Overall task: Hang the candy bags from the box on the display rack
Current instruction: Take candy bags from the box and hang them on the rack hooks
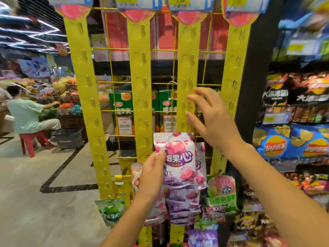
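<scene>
Yellow wire display rack point(114, 110) fronted by four upright slotted strips point(140, 86), each capped with a pink-red topper point(138, 15) and a blurred price tag point(137, 2). Hanging low on them: a green bag point(111, 211) at the foot of the leftmost strip, pink-and-white bags point(136, 175) on the second, a stacked column of purple bags point(183, 202) on the third, a green-and-pink bag point(221, 189) by the fourth

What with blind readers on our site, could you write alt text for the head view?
A left hand holds a pink-and-purple candy bag up to a yellow hanging strip while the open right hand reaches toward its slots. More bags hang below.
</scene>
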